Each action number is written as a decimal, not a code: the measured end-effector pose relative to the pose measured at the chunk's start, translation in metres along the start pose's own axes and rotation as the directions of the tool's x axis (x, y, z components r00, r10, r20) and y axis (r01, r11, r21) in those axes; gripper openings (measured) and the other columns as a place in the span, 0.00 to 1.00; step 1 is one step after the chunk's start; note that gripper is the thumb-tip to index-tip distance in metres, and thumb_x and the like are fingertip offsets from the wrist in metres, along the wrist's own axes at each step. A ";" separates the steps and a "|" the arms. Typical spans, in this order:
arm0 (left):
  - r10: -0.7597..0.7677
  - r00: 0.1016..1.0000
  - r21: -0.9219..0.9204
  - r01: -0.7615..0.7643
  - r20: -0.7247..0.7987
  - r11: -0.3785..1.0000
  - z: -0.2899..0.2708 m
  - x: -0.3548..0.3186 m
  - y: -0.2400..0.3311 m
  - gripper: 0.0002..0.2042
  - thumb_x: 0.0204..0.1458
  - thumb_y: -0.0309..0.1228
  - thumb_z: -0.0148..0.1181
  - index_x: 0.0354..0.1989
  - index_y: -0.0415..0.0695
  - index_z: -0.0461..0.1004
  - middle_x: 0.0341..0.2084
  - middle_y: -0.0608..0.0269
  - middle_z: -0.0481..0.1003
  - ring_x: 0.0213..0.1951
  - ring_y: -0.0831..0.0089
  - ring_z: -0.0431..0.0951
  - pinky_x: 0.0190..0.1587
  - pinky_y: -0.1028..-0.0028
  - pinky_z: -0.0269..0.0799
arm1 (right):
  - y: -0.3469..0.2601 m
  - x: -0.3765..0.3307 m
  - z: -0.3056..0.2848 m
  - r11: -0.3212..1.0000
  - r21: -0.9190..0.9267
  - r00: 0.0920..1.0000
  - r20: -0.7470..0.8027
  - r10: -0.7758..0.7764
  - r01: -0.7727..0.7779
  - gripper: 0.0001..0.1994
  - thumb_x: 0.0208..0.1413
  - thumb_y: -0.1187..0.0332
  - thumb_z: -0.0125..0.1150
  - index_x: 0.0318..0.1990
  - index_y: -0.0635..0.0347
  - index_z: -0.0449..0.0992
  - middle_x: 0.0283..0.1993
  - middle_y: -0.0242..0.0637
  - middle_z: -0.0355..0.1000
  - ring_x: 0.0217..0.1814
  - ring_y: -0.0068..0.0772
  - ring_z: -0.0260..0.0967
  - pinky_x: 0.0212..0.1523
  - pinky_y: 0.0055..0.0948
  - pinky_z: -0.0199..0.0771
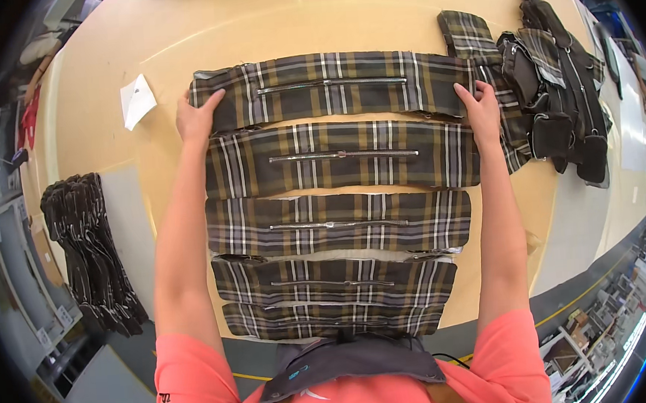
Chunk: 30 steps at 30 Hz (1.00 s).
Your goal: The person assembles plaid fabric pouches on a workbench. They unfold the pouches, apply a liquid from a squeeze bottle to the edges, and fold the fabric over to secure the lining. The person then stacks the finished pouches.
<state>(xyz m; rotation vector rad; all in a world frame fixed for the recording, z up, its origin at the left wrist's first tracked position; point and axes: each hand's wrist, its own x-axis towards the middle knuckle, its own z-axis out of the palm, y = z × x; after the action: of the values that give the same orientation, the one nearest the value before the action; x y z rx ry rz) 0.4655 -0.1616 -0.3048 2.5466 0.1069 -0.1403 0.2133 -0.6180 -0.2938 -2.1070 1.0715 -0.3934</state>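
Both my arms reach forward over a table to the farthest of several plaid fabric panels laid in rows. My left hand [199, 114] grips the left end of that far plaid panel [331, 103], thumb on top and fingers at its edge. At its right end, my right hand [480, 106] pinches the fabric the same way. A metal zipper [331, 85] runs along the panel's middle. Closer to me lie a second plaid panel [321, 178], a third plaid panel [326, 245] and more overlapping plaid panels [335, 272], each with a zipper.
A pile of dark plaid pieces [90, 251] hangs over the table's left edge. A small white paper [138, 102] lies left of my left hand. On the right are plaid pieces [468, 34] and a heap of dark bag parts [567, 102]. The pale tabletop [251, 27] extends beyond the panels.
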 end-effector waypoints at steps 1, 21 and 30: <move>-0.075 0.995 -0.167 0.063 -0.068 0.984 0.003 0.002 0.001 0.35 0.41 0.52 0.68 0.51 0.35 0.71 0.41 0.52 0.77 0.41 0.62 0.77 0.48 0.69 0.69 | -0.001 0.005 -0.001 0.999 -0.045 0.998 0.070 -0.010 0.013 0.26 0.49 0.52 0.65 0.47 0.66 0.73 0.36 0.42 0.74 0.36 0.38 0.72 0.40 0.34 0.68; -0.182 0.888 -0.464 0.384 0.423 0.798 -0.062 -0.111 -0.020 0.21 0.45 0.38 0.71 0.40 0.33 0.74 0.34 0.58 0.78 0.36 0.73 0.78 0.40 0.74 0.74 | 0.016 -0.098 -0.056 0.888 0.257 0.918 0.217 0.330 -0.380 0.28 0.51 0.54 0.67 0.53 0.66 0.69 0.53 0.39 0.69 0.56 0.29 0.62 0.59 0.29 0.56; -0.048 0.930 -0.638 0.286 0.363 0.715 -0.125 -0.136 -0.007 0.20 0.48 0.36 0.68 0.44 0.33 0.74 0.36 0.58 0.78 0.34 0.74 0.78 0.38 0.75 0.75 | -0.025 -0.136 -0.121 0.787 0.540 0.943 0.294 0.157 -0.299 0.19 0.55 0.64 0.63 0.51 0.65 0.71 0.48 0.35 0.73 0.49 0.24 0.69 0.53 0.25 0.65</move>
<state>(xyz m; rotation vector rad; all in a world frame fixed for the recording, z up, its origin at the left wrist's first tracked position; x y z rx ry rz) 0.3395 -0.0918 -0.1887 1.7319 0.2211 -0.4953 0.0776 -0.5572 -0.1853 -1.4161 0.9081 -0.2924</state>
